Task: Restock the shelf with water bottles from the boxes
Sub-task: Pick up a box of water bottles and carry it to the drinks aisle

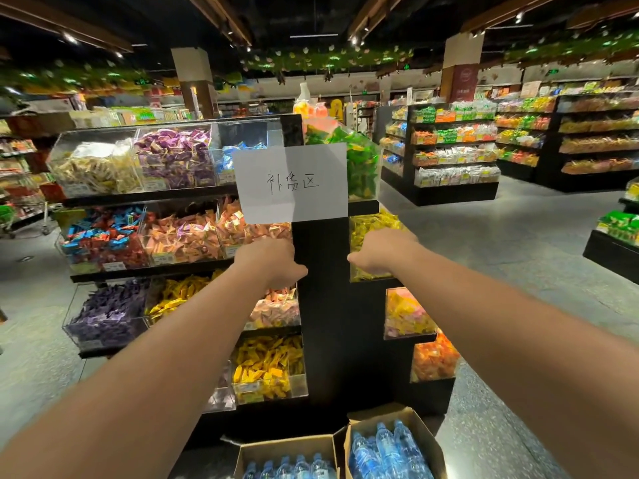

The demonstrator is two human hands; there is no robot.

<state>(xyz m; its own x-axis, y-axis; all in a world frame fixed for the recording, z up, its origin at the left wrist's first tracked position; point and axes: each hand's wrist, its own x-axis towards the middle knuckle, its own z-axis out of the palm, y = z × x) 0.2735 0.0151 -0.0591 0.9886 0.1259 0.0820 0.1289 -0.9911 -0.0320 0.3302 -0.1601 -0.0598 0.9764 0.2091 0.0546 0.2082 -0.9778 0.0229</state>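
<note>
Two open cardboard boxes stand on the floor at the bottom edge. The left box (287, 445) and the right box (427, 440) each hold several blue-labelled water bottles (387, 451). Both my arms stretch forward at chest height, well above the boxes. My left hand (271, 261) and my right hand (378, 254) hover at either side of the shelf's black end panel (321, 305), backs up, fingers curled, thumbs pointing inward. Neither holds anything. A white paper sign (290, 183) with handwriting hangs on the panel just above the hands.
Clear bins of wrapped candy (173, 233) fill the tiers on the left and right of the end panel. More snack shelves (453, 150) stand across a grey aisle floor on the right. A shopping cart (20, 209) is at the far left.
</note>
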